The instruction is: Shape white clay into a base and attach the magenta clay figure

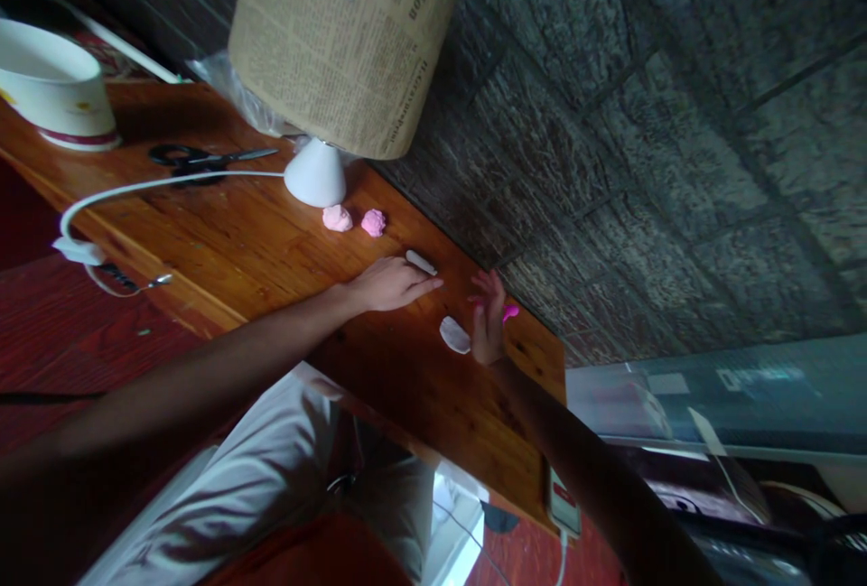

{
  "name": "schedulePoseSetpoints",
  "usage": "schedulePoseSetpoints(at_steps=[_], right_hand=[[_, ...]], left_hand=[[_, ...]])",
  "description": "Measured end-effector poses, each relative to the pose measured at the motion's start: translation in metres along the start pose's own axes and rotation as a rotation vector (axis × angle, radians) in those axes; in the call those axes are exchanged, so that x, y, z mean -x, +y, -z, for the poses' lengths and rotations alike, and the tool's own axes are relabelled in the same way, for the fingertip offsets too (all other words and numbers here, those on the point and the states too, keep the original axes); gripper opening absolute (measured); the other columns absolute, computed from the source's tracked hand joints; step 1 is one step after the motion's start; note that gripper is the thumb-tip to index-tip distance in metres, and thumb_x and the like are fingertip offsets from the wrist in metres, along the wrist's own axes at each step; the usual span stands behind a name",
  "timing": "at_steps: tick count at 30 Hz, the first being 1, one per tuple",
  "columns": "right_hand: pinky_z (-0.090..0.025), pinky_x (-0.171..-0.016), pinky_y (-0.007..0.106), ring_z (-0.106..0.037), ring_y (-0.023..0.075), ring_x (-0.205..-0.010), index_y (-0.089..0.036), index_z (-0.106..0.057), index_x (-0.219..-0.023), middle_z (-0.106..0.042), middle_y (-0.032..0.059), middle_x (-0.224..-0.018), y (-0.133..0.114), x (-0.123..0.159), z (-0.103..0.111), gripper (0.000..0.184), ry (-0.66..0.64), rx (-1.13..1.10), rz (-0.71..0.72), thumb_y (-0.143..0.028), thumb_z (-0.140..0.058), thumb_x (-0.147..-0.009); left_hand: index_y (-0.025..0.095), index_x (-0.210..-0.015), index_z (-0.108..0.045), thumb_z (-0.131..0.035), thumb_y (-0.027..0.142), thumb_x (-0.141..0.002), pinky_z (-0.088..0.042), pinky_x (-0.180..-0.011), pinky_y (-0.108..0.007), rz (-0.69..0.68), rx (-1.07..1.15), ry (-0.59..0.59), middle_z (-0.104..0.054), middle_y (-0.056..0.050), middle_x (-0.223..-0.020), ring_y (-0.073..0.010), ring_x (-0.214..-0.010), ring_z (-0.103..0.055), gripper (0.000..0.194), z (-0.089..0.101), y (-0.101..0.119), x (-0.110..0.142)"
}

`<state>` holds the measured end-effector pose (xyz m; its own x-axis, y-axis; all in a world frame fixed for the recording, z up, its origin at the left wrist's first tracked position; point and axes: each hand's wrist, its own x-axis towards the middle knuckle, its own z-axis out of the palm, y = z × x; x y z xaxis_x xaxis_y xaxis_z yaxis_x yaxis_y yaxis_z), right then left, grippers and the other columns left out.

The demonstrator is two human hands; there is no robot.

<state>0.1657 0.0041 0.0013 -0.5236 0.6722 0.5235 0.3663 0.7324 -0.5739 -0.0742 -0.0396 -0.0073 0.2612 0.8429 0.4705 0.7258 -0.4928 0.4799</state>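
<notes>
My left hand (pixel 391 284) lies flat on the wooden table (pixel 237 243), fingers stretched out, fingertips touching a small white roll of clay (pixel 421 262). My right hand (pixel 489 320) is raised a little, fingers spread, with a bright pink bit of clay (pixel 510 311) at its fingertips. A flat whitish piece of clay (pixel 454 335) lies just beside that hand. Two pink clay lumps (pixel 337 218) (pixel 373 222) sit farther back near the lamp's base.
A lamp with a newspaper shade (pixel 345 35) and white base (pixel 315 175) stands at the back. Black scissors (pixel 203 159), a white cable (pixel 135 190) and a white bowl (pixel 54 85) lie left. A phone (pixel 564 505) rests on the table's near corner. A dark stone-patterned wall (pixel 643 134) borders it.
</notes>
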Motion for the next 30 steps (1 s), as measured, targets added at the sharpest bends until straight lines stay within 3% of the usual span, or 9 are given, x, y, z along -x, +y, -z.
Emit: schedulePoseSetpoints(at_steps=[7,13,19,24,30], right_hand=[[-0.048,-0.098,0.051,-0.041,0.0321,-0.136,-0.02,-0.015,-0.155,-0.032,0.0192,-0.152,0.007,0.007,-0.02,0.066,-0.134,0.106,0.156,-0.053,-0.026,-0.099],[-0.045,-0.101,0.054,-0.039,0.0338,-0.135,-0.019,-0.018,-0.155,-0.035,0.0194,-0.148,0.01,0.014,-0.023,0.071,-0.157,0.154,0.257,-0.06,-0.025,-0.097],[-0.047,-0.1,0.05,-0.045,0.0309,-0.131,-0.017,-0.022,-0.153,-0.041,0.0207,-0.145,0.012,0.008,-0.025,0.07,-0.263,0.097,0.179,-0.058,-0.031,-0.098],[-0.051,-0.095,0.044,-0.054,0.024,-0.122,-0.023,-0.024,-0.15,-0.046,0.0172,-0.14,0.006,-0.01,-0.019,0.053,-0.088,-0.041,-0.054,-0.046,-0.024,-0.102],[-0.045,-0.104,0.051,-0.044,0.0279,-0.134,-0.023,-0.019,-0.152,-0.037,0.0186,-0.148,-0.004,-0.03,-0.033,0.059,-0.007,0.036,0.044,-0.052,-0.022,-0.101]], left_hand=[[0.017,-0.073,-0.071,-0.03,0.048,-0.103,-0.041,-0.06,-0.027,-0.03,0.014,0.004,-0.072,-0.007,-0.072,-0.0153,-0.064,-0.066,0.06,0.002,0.002,-0.001],[0.016,-0.072,-0.069,-0.027,0.05,-0.103,-0.04,-0.057,-0.027,-0.031,0.012,-0.019,-0.071,-0.007,-0.069,-0.0158,-0.063,-0.066,0.062,0.003,0.004,-0.001],[0.016,-0.076,-0.07,-0.025,0.05,-0.104,-0.042,-0.059,-0.027,-0.041,0.009,-0.009,-0.073,-0.008,-0.074,-0.0152,-0.064,-0.066,0.063,0.004,0.006,-0.001],[0.017,-0.07,-0.069,-0.027,0.049,-0.103,-0.041,-0.058,-0.026,-0.024,-0.009,0.007,-0.07,-0.007,-0.067,-0.015,-0.062,-0.065,0.062,0.003,0.003,0.0],[0.017,-0.07,-0.069,-0.029,0.05,-0.103,-0.041,-0.058,-0.027,-0.01,0.025,0.003,-0.07,-0.008,-0.067,-0.0154,-0.061,-0.065,0.062,0.002,0.001,0.0]])
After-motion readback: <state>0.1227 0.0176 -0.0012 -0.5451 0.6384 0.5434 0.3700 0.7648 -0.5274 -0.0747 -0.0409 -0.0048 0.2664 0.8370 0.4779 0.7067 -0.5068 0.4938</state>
